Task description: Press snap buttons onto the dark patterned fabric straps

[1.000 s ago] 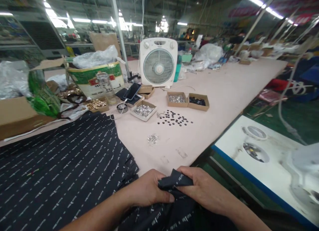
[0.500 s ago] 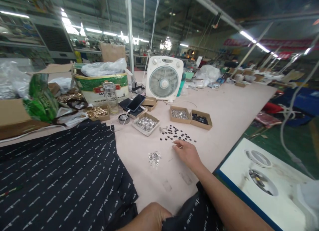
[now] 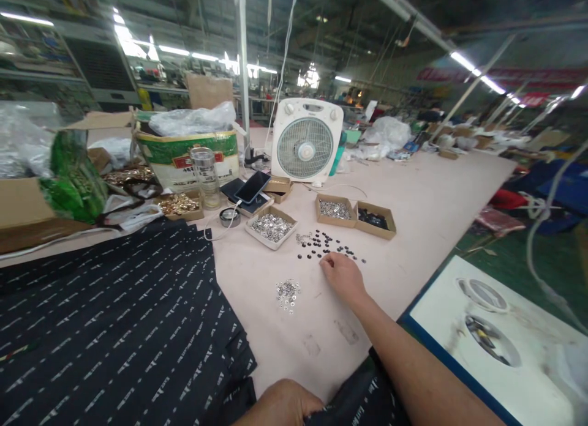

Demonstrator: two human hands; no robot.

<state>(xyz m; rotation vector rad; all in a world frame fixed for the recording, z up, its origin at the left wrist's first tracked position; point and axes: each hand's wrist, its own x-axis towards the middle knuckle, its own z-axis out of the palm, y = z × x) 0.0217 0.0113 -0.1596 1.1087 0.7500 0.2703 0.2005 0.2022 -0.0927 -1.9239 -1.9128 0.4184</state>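
My right hand (image 3: 342, 278) is over the table with its fingers curled and pinched together. It is at the near edge of a scatter of black snap buttons (image 3: 337, 242); whatever is between the fingertips is hidden. Low in the picture, my left hand (image 3: 282, 404) is closed on dark printed fabric (image 3: 362, 398), its fingertips out of sight. A small heap of silvery metal snap parts (image 3: 288, 291) lies left of my right hand. More of the same dark printed cloth (image 3: 114, 328) covers the table's left side.
Open cardboard boxes hold silvery parts (image 3: 271, 227), more metal parts (image 3: 335, 210) and black pieces (image 3: 374, 218). Behind them are a box fan (image 3: 307, 141), a phone (image 3: 253, 187) and a glass jar (image 3: 205, 178). A white machine top (image 3: 445, 303) flanks the table at right.
My right hand's fingers have drawn together into a tighter pinch beside the black snap buttons. My left hand stays on the fabric, and the view has shifted slightly.
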